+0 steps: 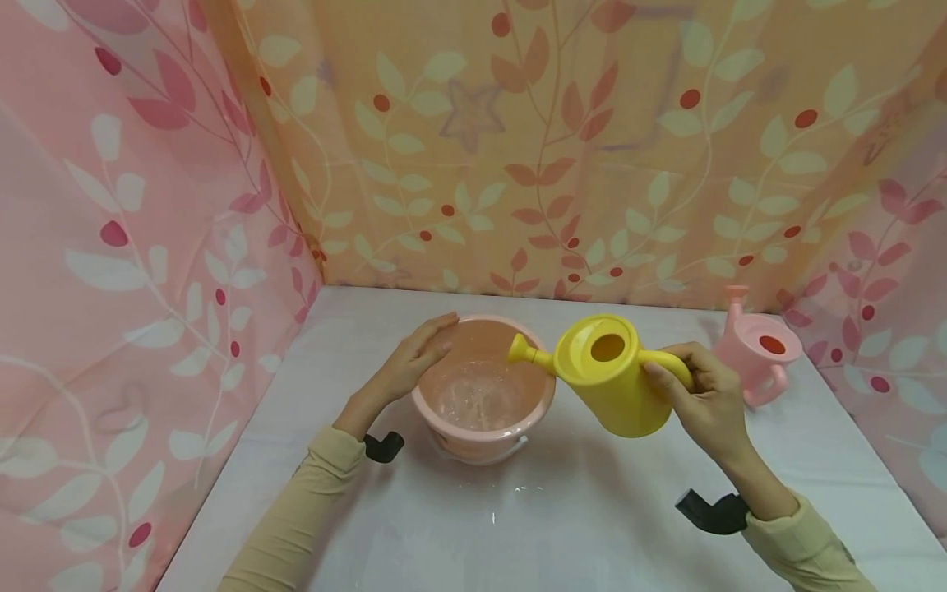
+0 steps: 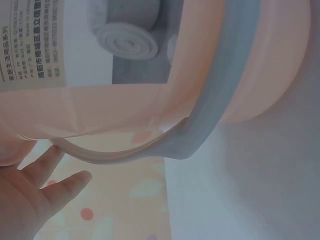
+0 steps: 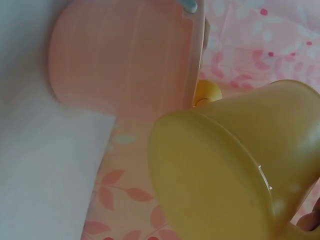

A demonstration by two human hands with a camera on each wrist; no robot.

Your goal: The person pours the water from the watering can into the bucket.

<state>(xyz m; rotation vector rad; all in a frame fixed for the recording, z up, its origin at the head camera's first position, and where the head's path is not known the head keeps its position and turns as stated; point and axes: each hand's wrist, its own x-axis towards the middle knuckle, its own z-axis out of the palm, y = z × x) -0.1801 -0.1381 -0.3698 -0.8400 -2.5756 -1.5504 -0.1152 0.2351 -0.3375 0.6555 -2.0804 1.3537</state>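
1. Head view: the right hand (image 1: 709,403) curls its fingers and thumb round the handle of the yellow watering can (image 1: 629,399), held off the table (image 1: 592,534) just right of the pink bucket (image 1: 481,448).
2. The can tips left, its spout head (image 1: 520,349) above the right part of the bucket's mouth. Water (image 1: 473,395) lies inside, frothy; I cannot make out a clear stream.
3. The left hand (image 1: 407,362) is at the bucket's left rim, fingers fairly straight rather than wrapped; how hard they press, I cannot tell.
4. To pour well, I would keep the spout head inside the rim, tilt gradually from the wrist, and steady the bucket without pushing it.
5. The right rim lies close below the spout neck, so lowering the can could knock it. The bail (image 1: 524,444) hangs on the near side.
6. Droplets (image 1: 528,489) dot the near table; a pink watering can (image 1: 758,353) stands far right, beyond the right hand.
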